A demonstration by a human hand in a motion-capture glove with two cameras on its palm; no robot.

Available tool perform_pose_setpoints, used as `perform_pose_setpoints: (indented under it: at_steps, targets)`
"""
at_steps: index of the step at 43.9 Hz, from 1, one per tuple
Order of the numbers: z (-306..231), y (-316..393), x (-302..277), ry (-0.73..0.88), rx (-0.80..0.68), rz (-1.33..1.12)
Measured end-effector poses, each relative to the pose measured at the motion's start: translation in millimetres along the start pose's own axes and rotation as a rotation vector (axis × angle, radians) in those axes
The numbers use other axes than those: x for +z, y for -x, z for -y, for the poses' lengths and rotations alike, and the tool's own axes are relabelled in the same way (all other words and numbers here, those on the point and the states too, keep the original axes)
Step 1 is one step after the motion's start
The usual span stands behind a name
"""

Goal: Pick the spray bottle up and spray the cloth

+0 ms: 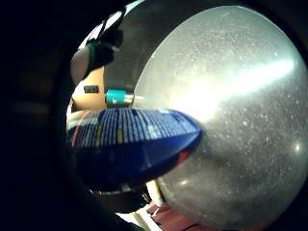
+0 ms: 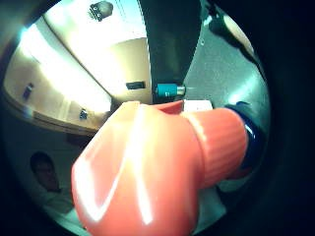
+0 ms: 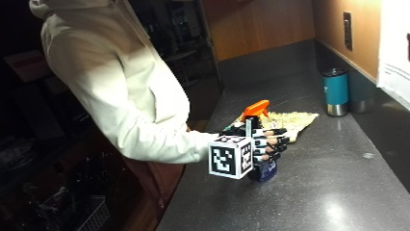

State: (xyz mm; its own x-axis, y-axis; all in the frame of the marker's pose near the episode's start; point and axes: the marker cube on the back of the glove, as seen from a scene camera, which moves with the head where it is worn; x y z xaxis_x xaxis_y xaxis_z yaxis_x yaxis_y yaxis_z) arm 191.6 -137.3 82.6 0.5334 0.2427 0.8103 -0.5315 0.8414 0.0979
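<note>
In the outside view my gloved right hand (image 3: 266, 144) grips the spray bottle around its neck and upper body. The bottle has an orange trigger head (image 3: 256, 108) and a dark blue body (image 3: 266, 171). It stands upright, base at or just above the dark counter (image 3: 333, 192); I cannot tell if they touch. A yellowish cloth (image 3: 291, 119) lies flat on the counter just beyond the bottle. The blue printed body (image 1: 130, 139) fills the little finger side view, and the orange head (image 2: 147, 167) fills the thumb side view.
A teal tumbler (image 3: 335, 91) stands at the back near the wall, also seen as the tumbler (image 1: 118, 97) and tumbler (image 2: 167, 89) in the palm views. The counter's front edge (image 3: 192, 183) runs beside the person's body. A wall (image 3: 359, 29) bounds the far side.
</note>
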Motion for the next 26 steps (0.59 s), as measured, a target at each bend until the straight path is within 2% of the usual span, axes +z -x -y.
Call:
perform_pose_setpoints:
  at_steps: [14, 26]
  targets:
    - [19.3, 17.5, 26.4, 0.11, 0.006, -0.021]
    - [20.4, 34.7, 50.6, 0.203, -0.026, -0.162]
